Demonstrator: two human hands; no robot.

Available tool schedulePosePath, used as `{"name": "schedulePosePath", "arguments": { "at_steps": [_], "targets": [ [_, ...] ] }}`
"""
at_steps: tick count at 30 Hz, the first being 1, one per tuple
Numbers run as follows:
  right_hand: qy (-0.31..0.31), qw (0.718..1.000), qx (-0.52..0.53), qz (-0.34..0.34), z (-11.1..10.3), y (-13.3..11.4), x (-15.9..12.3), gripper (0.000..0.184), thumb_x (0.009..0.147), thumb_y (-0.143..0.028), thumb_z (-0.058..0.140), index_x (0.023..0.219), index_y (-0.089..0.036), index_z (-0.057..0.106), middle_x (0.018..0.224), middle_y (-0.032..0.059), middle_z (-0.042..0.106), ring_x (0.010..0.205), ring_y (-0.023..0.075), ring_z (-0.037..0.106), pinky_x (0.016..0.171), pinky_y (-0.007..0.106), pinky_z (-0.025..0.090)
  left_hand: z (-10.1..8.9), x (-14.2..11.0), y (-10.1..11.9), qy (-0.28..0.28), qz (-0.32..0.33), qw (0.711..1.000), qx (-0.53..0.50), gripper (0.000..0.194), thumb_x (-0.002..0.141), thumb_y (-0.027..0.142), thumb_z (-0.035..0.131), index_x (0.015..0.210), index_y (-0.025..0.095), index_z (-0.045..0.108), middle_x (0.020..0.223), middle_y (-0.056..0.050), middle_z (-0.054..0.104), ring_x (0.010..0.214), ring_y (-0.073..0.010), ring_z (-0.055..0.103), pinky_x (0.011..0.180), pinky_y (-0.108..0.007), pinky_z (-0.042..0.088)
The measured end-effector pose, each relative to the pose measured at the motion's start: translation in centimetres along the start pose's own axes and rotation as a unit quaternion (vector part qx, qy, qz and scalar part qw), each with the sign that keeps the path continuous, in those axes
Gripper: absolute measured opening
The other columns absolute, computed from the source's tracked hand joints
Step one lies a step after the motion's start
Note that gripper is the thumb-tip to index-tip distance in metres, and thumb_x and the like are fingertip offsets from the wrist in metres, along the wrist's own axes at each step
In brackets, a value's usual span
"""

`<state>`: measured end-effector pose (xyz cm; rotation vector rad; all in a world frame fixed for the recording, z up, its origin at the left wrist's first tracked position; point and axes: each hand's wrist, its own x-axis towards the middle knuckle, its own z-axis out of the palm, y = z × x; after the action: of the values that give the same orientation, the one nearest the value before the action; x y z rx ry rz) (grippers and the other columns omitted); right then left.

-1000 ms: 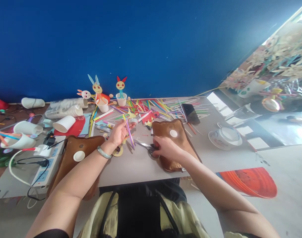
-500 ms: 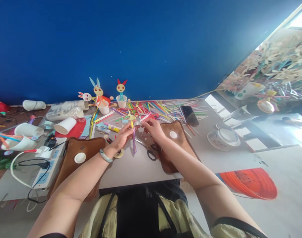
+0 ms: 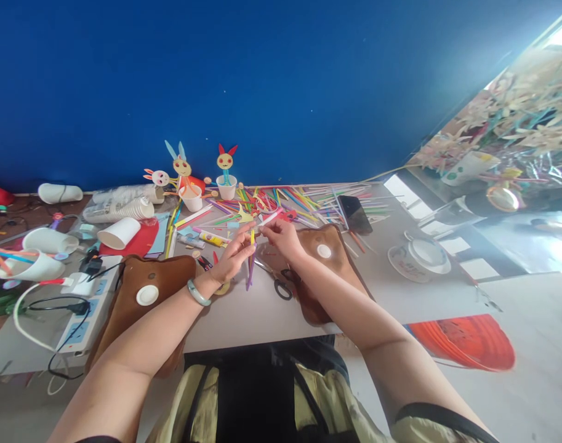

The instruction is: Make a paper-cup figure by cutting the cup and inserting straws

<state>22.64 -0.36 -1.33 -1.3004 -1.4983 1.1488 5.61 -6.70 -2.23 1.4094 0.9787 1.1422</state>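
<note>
My left hand (image 3: 234, 253) is closed on a small bundle of purple and yellow straws (image 3: 250, 274), which hangs down below the fingers. Close beside it, my right hand (image 3: 284, 240) has thumb and fingers pinched together near the top of the bundle. What lies in that pinch is too small to make out. Black-handled scissors (image 3: 283, 290) lie on the table under my right wrist. Partly hidden beneath my left hand is a tape roll (image 3: 222, 288). A yellow paper cutout (image 3: 245, 214) lies just beyond the fingers.
Many coloured straws (image 3: 303, 200) cover the table's back. Rabbit figures stand in paper cups (image 3: 226, 188). Brown hot-water bags (image 3: 163, 277) lie on both sides. A power strip (image 3: 89, 314) with cables is at left, a phone (image 3: 355, 215) and a lidded bowl (image 3: 419, 258) at right.
My fingers have shifted slightly around the top of the straws, and the bundle has turned a little. The shiny clear piece between my hands no longer shows.
</note>
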Motion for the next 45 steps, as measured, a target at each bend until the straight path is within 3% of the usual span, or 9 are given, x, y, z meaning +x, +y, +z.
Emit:
{"name": "schedulePosePath", "arguments": {
  "at_steps": [9, 17, 21, 24, 28, 31, 34, 36, 45],
  "targets": [
    [0.009, 0.994, -0.103, -0.034, 0.3, -0.2, -0.1, 0.013, 0.076, -0.026, 0.056, 0.065, -0.020, 0.053, 0.055, -0.0039, 0.055, 0.051, 0.0111, 0.048, 0.055, 0.025, 0.037, -0.2, 0.3, -1.1, -0.002, 0.025, 1.000, 0.003, 0.020, 0.090, 0.039, 0.062, 0.085, 0.020, 0.058, 0.147, -0.007, 0.050, 0.117, -0.0248, 0.055, 0.100, -0.037, 0.042],
    [0.060, 0.961, -0.250, -0.098, -4.0, -2.0, -0.1, 0.007, 0.079, -0.024, 0.057, 0.074, -0.019, 0.058, 0.072, 0.0030, 0.064, 0.065, 0.0159, 0.052, 0.065, 0.028, 0.033, -0.2, 1.0, -1.1, 0.006, -0.087, 0.960, -0.266, 0.048, 0.083, 0.042, 0.072, 0.125, 0.019, 0.062, 0.106, -0.010, 0.074, 0.101, -0.0217, 0.069, 0.090, -0.033, 0.050],
    [0.129, 0.825, -0.540, -0.107, -8.8, -1.8, 1.7, 0.017, 0.090, -0.022, 0.049, 0.091, -0.015, 0.065, 0.091, 0.0135, 0.069, 0.080, 0.0235, 0.059, 0.070, 0.032, 0.034, -0.5, 1.4, -1.1, 0.045, -0.128, 0.946, -0.293, 0.039, 0.077, 0.043, 0.077, 0.102, 0.015, 0.068, 0.092, -0.008, 0.074, 0.081, -0.0169, 0.069, 0.075, -0.029, 0.052],
    [0.113, 0.775, -0.618, -0.068, -12.0, -1.0, 3.3, 0.025, 0.093, -0.011, 0.043, 0.103, -0.007, 0.066, 0.104, 0.0230, 0.069, 0.094, 0.0283, 0.062, 0.079, 0.035, 0.037, -0.7, 1.6, -1.5, 0.060, -0.136, 0.945, -0.292, 0.033, 0.072, 0.041, 0.081, 0.087, 0.015, 0.067, 0.086, -0.005, 0.071, 0.075, -0.0141, 0.066, 0.067, -0.025, 0.051],
    [0.098, 0.784, -0.611, -0.036, -13.5, -0.6, 3.8, 0.025, 0.092, -0.006, 0.046, 0.101, -0.002, 0.069, 0.103, 0.0285, 0.069, 0.096, 0.0302, 0.065, 0.082, 0.037, 0.040, -0.6, 1.7, -1.9, 0.067, -0.143, 0.947, -0.280, 0.032, 0.068, 0.037, 0.085, 0.079, 0.016, 0.064, 0.075, 0.000, 0.066, 0.064, -0.0097, 0.058, 0.058, -0.021, 0.045],
    [0.097, 0.807, -0.580, -0.054, -11.4, -1.1, 2.4, 0.024, 0.093, -0.018, 0.052, 0.102, -0.011, 0.072, 0.106, 0.0196, 0.073, 0.095, 0.0272, 0.067, 0.082, 0.035, 0.043, -0.5, 1.6, -1.8, 0.078, -0.144, 0.949, -0.270, 0.035, 0.066, 0.037, 0.086, 0.079, 0.017, 0.062, 0.071, 0.003, 0.063, 0.060, -0.0089, 0.056, 0.056, -0.021, 0.043],
    [0.022, 0.941, -0.324, -0.092, -7.4, -1.8, 0.3, 0.023, 0.088, -0.035, 0.061, 0.096, -0.018, 0.074, 0.091, 0.0078, 0.076, 0.079, 0.0204, 0.067, 0.074, 0.030, 0.048, -0.4, 1.6, -1.7, 0.091, -0.142, 0.950, -0.264, 0.038, 0.064, 0.038, 0.088, 0.080, 0.018, 0.060, 0.071, 0.004, 0.063, 0.061, -0.0091, 0.057, 0.057, -0.022, 0.045],
    [-0.074, 0.986, -0.128, -0.070, -4.6, -2.2, -0.8, 0.029, 0.083, -0.043, 0.067, 0.092, -0.017, 0.073, 0.084, 0.0057, 0.075, 0.072, 0.0178, 0.066, 0.068, 0.029, 0.049, -0.3, 1.7, -1.7, 0.101, -0.137, 0.950, -0.260, 0.040, 0.063, 0.039, 0.088, 0.081, 0.018, 0.059, 0.071, 0.004, 0.063, 0.060, -0.0089, 0.057, 0.057, -0.022, 0.045],
    [-0.139, 0.982, 0.128, 0.025, 1.0, -1.9, -1.3, 0.040, 0.063, -0.051, 0.083, 0.072, -0.017, 0.066, 0.062, -0.0053, 0.059, 0.058, 0.0079, 0.048, 0.060, 0.024, 0.042, -0.3, 1.7, -1.5, 0.133, -0.090, 0.960, -0.229, 0.034, 0.067, 0.038, 0.086, 0.086, 0.017, 0.067, 0.077, 0.002, 0.068, 0.070, -0.0118, 0.062, 0.067, -0.025, 0.050]
  ]
}}
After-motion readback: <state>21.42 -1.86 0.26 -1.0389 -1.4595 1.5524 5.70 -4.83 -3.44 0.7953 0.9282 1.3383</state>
